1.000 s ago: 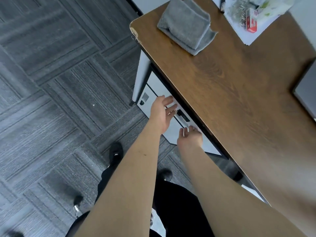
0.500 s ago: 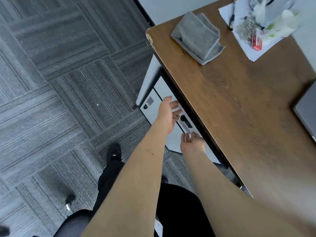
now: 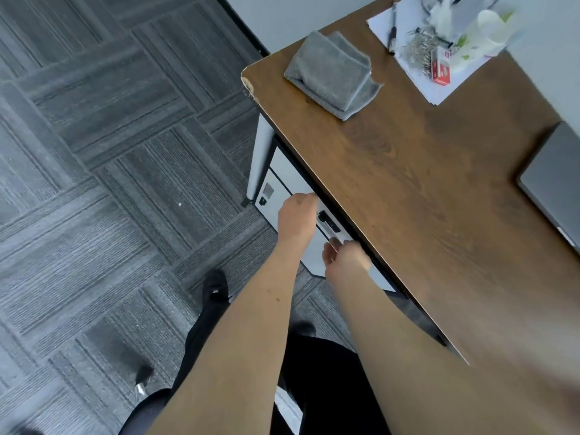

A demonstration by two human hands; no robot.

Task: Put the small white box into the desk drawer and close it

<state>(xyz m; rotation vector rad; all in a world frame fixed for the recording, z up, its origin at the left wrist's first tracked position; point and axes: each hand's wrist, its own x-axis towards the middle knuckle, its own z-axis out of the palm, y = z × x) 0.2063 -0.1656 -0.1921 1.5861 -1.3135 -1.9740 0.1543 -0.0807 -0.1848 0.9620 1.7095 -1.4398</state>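
1. The person stands at the long edge of a brown wood-grain desk top (image 3: 423, 199) that runs from the upper centre to the lower right of the frame. Both bare forearms reach up from the bottom toward the white drawer unit (image 3: 282, 180) tucked under that edge.

2. The left hand (image 3: 296, 216), at centre frame, has its fingers curled together against the upper part of the white drawer front (image 3: 315, 255). The placement suits pulling or steadying the panel. What the fingertips touch is hidden beneath the desk edge.

3. The right hand (image 3: 346, 260), just below and to the right, is bunched at the drawer front, beside a small black recessed handle or lock (image 3: 328, 221). A pale sliver shows at its fingertips; whether this is the small white box or part of the panel cannot be told, nor whether the fingers clamp anything.

4. The small white box is otherwise not identifiable anywhere in the frame. The drawer appears shut or nearly so, so the step in hand is judged to be either opening or final closing.

5. A folded grey cloth (image 3: 332, 73) lies near the desk's upper corner, and a white paper sheet (image 3: 439, 86) bearing a small red box (image 3: 441, 69) sits in the upper right, well apart from both hands.
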